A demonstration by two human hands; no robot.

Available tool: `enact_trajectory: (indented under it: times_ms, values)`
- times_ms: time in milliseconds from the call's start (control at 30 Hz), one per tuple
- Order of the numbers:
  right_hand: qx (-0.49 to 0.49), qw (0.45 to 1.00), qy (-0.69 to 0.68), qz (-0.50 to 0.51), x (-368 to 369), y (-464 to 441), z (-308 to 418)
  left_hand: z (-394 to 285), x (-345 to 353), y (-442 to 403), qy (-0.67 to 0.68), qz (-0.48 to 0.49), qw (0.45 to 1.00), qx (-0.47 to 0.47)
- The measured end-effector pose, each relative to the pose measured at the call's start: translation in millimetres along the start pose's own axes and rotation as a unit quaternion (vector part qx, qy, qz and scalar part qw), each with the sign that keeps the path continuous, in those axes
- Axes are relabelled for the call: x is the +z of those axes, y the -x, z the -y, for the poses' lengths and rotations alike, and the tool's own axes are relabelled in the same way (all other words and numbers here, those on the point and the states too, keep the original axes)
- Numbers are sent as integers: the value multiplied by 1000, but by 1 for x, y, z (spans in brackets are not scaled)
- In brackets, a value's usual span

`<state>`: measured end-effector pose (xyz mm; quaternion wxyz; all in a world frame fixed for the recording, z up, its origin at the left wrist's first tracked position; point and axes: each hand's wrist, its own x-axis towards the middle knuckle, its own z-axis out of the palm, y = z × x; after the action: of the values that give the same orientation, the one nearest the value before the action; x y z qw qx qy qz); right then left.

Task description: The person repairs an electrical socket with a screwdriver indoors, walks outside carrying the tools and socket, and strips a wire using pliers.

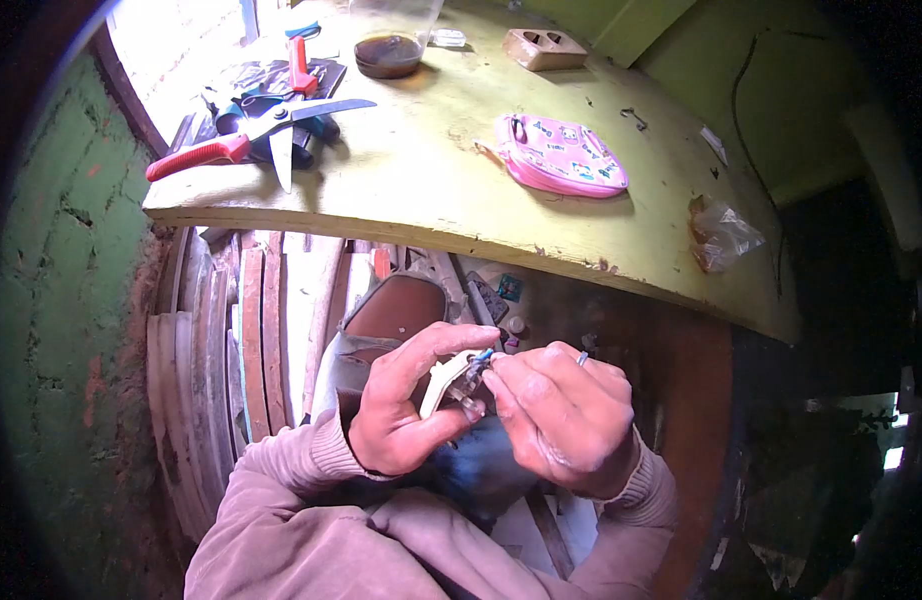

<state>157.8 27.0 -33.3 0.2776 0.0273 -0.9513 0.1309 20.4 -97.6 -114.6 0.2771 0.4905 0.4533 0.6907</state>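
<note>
Above my lap, my left hand is closed around a small cream plastic fitting with metallic parts on its inner side. Its thumb presses from below while the index finger arches over the top. My right hand meets it from the right, fingers pinched together at the fitting's edge. A short blue piece, perhaps a wire end, shows at these fingertips. A small pale object pokes out between the right hand's knuckles. What the right fingers grip is mostly hidden.
On the yellow table ahead lie red-handled shears over other tools, a clear container with dark liquid, a wooden block, a pink pouch and a plastic bag. Wooden boards stand beneath, left.
</note>
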Motion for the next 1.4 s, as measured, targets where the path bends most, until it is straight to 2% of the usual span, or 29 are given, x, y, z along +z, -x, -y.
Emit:
enact_trajectory:
  times_ms: [33, 100, 167, 200, 267, 333, 400, 467, 533, 567, 633, 667, 767, 800, 833, 867, 933, 1000, 1067, 1100, 1133, 1167, 1267, 1400]
  values:
    - [0, 1000, 0, 0, -1, 1, -1, -1, 0, 0, 10, 2, 1000, -13]
    - [-66, 993, 96, 31, -3, 2, -4, -6, 0, 0, 21, 3, 999, -26]
    - [-101, 985, 132, 42, -4, 0, -5, -14, 1, 0, 136, -7, 974, -179]
    - [-134, 975, 168, 54, -4, 0, -5, -16, 1, -1, 138, -5, 974, -178]
    - [-134, 973, 180, 58, -4, 0, -7, -19, 2, -4, 268, -17, 928, -258]
    - [-132, 978, 156, 51, -5, -1, -9, -17, 3, -3, 273, -11, 928, -255]
    - [-108, 985, 122, 51, -5, -1, -12, -10, 5, 1, 173, -20, 970, -171]
    - [-84, 992, 85, 51, -3, -1, -11, -8, 5, 2, 166, -19, 972, -167]
    - [-15, 1000, 8, -2, 1, -3, -9, 0, 6, 4, 100, -49, 990, -89]
    - [-16, 1000, 6, -2, 2, -4, -8, 0, 5, 5, 98, -50, 990, -90]
    - [41, 996, -84, -11, 3, -5, -8, 1, 4, 7, 79, -38, 995, -46]
    - [40, 995, -87, -11, 5, -5, -8, 3, 4, 7, 77, -40, 995, -47]
    - [27, 996, -82, -29, 10, -3, -7, 7, -1, 0, -27, -15, 998, 57]
    - [21, 998, -52, -28, 8, -4, -6, 4, 0, -1, -28, -16, 998, 56]
    - [16, 999, -22, -27, 5, -4, -4, -3, 3, -1, 94, -57, 993, -53]
    - [16, 999, -23, -26, 0, -5, -2, -7, 4, -2, 213, -97, 959, -160]
    - [16, 998, 58, -31, -10, -8, 1, 0, -2, -4, 225, -91, 959, -148]
    - [1, 996, 68, -63, -16, -5, -20, 0, -10, -5, 428, 3, 866, -258]
    - [86, 981, 139, -104, -24, -10, -29, 4, -12, -7, 450, 30, 852, -264]
    - [86, 981, 139, -104, -28, -13, -36, 5, -12, -8, 495, 40, 824, -272]
    - [136, 970, 177, -97, -33, -17, -42, 5, -11, -8, 539, 50, 793, -279]
    - [185, 955, 214, -90, -36, -21, -49, 7, -10, -6, 553, 52, 786, -270]
    - [236, 936, 256, -46, -41, -25, -72, 6, -12, -6, 560, 85, 779, -269]
    - [272, 915, 298, 18, -46, -32, -85, 5, -14, -6, 560, 91, 774, -283]
